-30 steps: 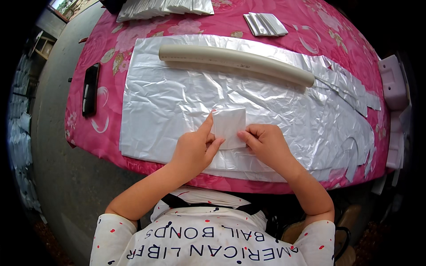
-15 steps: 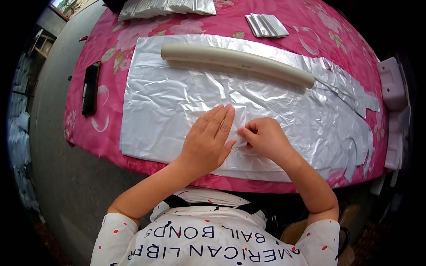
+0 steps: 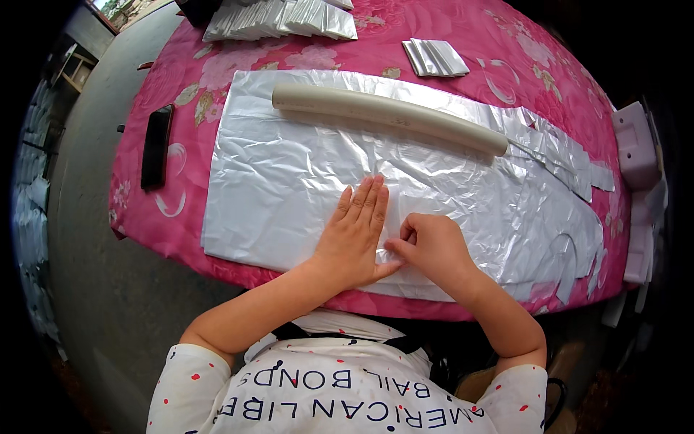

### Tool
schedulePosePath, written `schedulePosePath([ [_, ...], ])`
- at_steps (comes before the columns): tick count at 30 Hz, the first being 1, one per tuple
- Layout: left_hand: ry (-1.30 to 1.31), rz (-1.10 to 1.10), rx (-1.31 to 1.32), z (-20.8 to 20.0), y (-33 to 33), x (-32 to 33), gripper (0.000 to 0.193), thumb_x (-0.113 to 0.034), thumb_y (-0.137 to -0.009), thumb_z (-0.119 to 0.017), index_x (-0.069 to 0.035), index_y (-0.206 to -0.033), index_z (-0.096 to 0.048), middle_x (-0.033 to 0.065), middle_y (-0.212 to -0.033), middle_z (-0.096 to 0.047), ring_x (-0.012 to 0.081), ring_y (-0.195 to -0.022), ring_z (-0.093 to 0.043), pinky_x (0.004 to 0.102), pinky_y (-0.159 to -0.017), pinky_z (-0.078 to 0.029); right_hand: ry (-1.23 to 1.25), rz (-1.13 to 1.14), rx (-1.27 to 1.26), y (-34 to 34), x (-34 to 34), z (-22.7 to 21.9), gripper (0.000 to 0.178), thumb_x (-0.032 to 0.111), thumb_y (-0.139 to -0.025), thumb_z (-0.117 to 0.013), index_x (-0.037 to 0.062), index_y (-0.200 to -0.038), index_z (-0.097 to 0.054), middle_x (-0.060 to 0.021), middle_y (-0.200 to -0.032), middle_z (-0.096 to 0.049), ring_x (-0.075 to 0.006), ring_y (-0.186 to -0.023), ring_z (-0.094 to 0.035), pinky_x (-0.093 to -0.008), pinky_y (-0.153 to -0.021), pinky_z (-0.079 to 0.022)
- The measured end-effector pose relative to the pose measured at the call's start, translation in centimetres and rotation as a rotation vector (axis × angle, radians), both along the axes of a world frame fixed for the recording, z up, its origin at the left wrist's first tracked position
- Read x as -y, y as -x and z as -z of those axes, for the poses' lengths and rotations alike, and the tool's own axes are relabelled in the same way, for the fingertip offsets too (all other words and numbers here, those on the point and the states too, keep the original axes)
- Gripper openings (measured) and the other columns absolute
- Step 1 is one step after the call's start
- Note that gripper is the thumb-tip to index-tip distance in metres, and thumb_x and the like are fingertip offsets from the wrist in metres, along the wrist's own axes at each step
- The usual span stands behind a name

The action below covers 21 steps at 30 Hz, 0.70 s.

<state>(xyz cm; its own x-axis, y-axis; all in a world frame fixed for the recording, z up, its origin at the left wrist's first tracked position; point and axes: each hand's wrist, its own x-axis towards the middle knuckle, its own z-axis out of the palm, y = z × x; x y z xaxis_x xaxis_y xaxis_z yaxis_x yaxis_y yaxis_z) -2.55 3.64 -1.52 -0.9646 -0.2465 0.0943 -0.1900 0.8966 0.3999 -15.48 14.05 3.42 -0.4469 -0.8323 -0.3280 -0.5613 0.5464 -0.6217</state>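
Observation:
A stack of thin, silvery-white plastic bags (image 3: 264, 170) lies flat across the table, its cut handle ends toward the right. My left hand (image 3: 352, 235) presses palm down on a folded part of the top bag, fingers stretched out and the thumb pointing right. Close beside that thumb, my right hand (image 3: 437, 249) is closed in a pinch on the thin plastic; its fingertips are partly hidden. Beyond both hands, a long beige tube (image 3: 390, 112) rests across the far part of the stack.
A pink flowered tablecloth (image 3: 499, 36) covers the table. A black phone (image 3: 157, 148) lies at the left. Several folded plastic packets (image 3: 435, 58) sit at the back, with a longer row of packets (image 3: 282, 18) at the far left. A pale pink plastic object (image 3: 636, 145) stands by the right edge.
My left hand has flattened, its fingers spreading slightly and its thumb reaching farther right. My right hand stays pinched and has shifted slightly down. The whole view has shifted a little.

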Motion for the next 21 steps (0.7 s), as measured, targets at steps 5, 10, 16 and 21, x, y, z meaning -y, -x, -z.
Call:
schedulePosePath([
  [5, -0.130, -0.027, -0.177, -1.0, -2.1, 0.4, 0.097, -0.049, -0.075, -0.060, 0.008, -0.139, -0.015, 0.0258, -0.145, -0.017, 0.0354, -0.138, -0.009, 0.0461, -0.111, -0.006, -0.117, -0.201, -0.279, 0.5, 0.4, -1.7, 0.024, 0.019, -0.070, -0.071, 0.0026, -0.084, -0.061, -0.0100, -0.076, -0.063, -0.0249, -0.072, -0.061, -0.0346, -0.066, -0.048],
  [10, -0.977, -0.081, -0.239, -1.8, -9.5, 0.0, 0.057, -0.013, -0.083, -0.061, 0.002, -0.131, -0.036, 0.0208, -0.127, -0.045, 0.0273, -0.119, -0.045, 0.0375, -0.099, -0.036, 0.460, -0.347, -0.496, -0.1, 2.5, -0.6, 0.041, 0.026, -0.075, -0.068, 0.0033, -0.107, -0.057, -0.0130, -0.111, -0.058, -0.0289, -0.105, -0.054, -0.0371, -0.087, -0.044],
  [16, -1.489, -0.602, 0.266, -2.0, -16.1, -0.7, 0.021, -0.006, -0.091, -0.050, 0.005, -0.108, -0.057, 0.0138, -0.106, -0.062, 0.0148, -0.098, -0.060, 0.0270, -0.088, -0.047, 0.359, -0.424, -0.342, -4.1, 4.7, 3.1, 0.068, 0.042, -0.083, -0.057, 0.0024, -0.134, -0.036, -0.0208, -0.143, -0.024, -0.0349, -0.135, -0.019, -0.0452, -0.109, -0.014],
  [21, -1.625, -0.732, -0.009, 0.3, -18.5, -2.3, 0.020, -0.006, -0.089, -0.054, 0.005, -0.105, -0.059, 0.0100, -0.095, -0.065, 0.0150, -0.089, -0.061, 0.0265, -0.082, -0.049, 0.395, -0.617, -0.089, -12.1, 4.1, 3.8, 0.070, 0.044, -0.086, -0.049, 0.0013, -0.138, -0.030, -0.0206, -0.147, -0.017, -0.0334, -0.137, -0.012, -0.0468, -0.110, -0.006],
])
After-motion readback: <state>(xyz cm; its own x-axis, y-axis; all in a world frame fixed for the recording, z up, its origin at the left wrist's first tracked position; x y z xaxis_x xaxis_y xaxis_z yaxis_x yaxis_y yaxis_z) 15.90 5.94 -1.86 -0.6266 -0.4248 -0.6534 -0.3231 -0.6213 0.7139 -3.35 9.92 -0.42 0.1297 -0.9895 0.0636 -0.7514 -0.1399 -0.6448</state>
